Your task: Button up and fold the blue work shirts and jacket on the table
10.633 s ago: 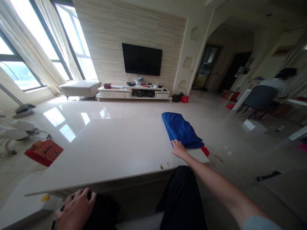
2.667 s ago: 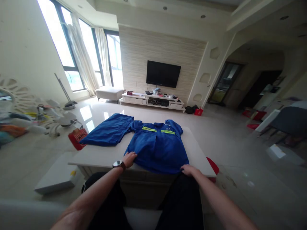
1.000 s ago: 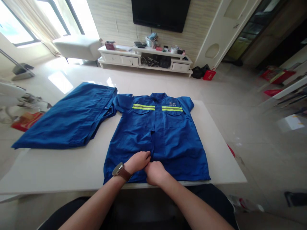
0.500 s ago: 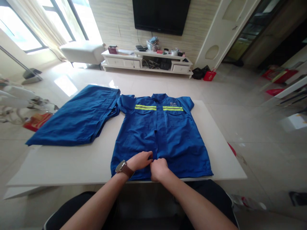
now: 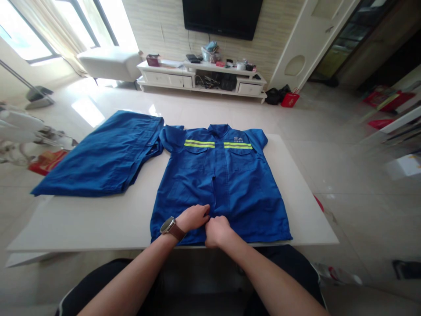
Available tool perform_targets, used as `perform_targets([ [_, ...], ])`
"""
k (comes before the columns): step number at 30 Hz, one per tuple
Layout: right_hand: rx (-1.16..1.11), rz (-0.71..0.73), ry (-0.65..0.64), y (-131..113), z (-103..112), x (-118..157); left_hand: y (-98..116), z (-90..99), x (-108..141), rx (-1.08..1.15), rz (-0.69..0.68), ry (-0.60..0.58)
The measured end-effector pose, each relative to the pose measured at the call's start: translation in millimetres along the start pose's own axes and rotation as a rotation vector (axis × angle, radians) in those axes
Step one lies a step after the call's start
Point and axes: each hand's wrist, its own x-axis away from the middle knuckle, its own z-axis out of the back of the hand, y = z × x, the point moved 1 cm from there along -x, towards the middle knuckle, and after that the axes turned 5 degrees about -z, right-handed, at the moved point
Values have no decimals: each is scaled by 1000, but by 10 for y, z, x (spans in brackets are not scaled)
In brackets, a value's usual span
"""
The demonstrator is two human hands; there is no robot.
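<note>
A blue work jacket (image 5: pixel 243 188) with yellow reflective stripes lies front side up before me, its collar pointing away. Its front is closed at the chest and parted lower down. My left hand (image 5: pixel 194 217), with a watch on the wrist, is closed on the front edge near the hem. Right beside it, my right hand (image 5: pixel 217 230) grips the same front opening at the hem, fingers curled. The fingertips of both are partly hidden, so the exact bit of cloth or fastening between them does not show.
Folded blue garment (image 5: pixel 98 153) lies at the left of the white table (image 5: pixel 305 219) and overhangs its edge. A sewing machine (image 5: pixel 33 131) stands at far left. Beyond the table are a white TV cabinet (image 5: pixel 164 79) and a red bag (image 5: pixel 290 99).
Both hands keep their hold at the jacket's lower front, with hardly any movement. The camera view has shifted slightly.
</note>
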Motion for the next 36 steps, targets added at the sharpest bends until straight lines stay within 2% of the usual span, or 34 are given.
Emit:
perform_targets([
  [12,18,89,-59,-26,-18,12,29,-11,-10,-43,-3,-8],
  [29,49,114,-101,-38,3,10,38,-34,-22,-59,13,-6],
  [36,56,216,23,-110,-32,20,4,-50,-34,-65,-3,-6],
])
